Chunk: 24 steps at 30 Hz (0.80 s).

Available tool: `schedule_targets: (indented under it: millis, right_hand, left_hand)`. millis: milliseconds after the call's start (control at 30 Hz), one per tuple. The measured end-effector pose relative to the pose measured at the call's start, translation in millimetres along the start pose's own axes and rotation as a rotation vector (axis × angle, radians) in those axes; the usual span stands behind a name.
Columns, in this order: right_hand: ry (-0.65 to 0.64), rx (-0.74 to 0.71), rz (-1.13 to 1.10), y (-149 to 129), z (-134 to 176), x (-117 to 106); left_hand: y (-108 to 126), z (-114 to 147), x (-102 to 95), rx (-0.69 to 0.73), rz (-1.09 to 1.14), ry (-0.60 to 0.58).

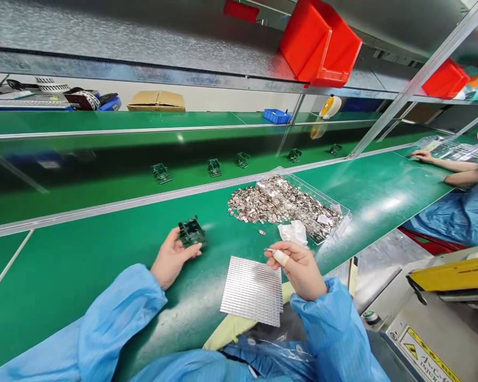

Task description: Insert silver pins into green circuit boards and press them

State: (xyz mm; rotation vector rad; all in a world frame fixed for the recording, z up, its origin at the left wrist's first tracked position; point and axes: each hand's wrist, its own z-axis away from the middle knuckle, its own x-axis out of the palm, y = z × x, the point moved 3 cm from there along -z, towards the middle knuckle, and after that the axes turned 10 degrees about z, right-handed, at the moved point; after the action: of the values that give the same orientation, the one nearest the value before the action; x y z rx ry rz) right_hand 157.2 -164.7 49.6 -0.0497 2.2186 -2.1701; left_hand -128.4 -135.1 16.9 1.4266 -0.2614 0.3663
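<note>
My left hand [176,257] is closed on a dark green circuit board assembly [191,232], tilted a little above the green bench. My right hand [297,264], with a pale wrap on one finger, pinches a small metal part [269,250]; its exact kind is too small to tell. Below that hand lies a silvery sheet [252,291] marked in a fine grid of small pieces. A heap of small metal parts [255,204] spreads beside and into a clear plastic tray [344,225]. Crumpled white tissue [293,232] lies at the tray's near edge.
Several similar board assemblies [161,173] sit in a row on the green strip behind the metal rail [103,209]. Red bins [322,48] stand on the shelf above. At the far right a co-worker's hands [424,155] rest on the bench. Yellow-labelled equipment [454,273] stands at the right.
</note>
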Motion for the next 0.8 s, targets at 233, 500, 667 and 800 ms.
schedule_targets:
  millis: [233,500,667,800]
  right_hand:
    - [-0.036,-0.322,0.376,-16.6,42.5,16.1]
    - [0.026,-0.438,0.530,-6.0,57.8,36.1]
    - [0.241,-0.103,0.215,20.8,60.3,47.7]
    - [0.302,-0.015,0.126,21.0,62.7,54.8]
  left_hand:
    - [-16.3,47.0,98.2,-0.391,0.333,-0.290]
    - [-29.5,54.4,106.1,-0.312,0.413,-0.271]
    - [-34.6,56.8,100.6,-0.170,0.340,-0.220]
    - [-37.5,58.6,97.6,-0.106,0.263,-0.216]
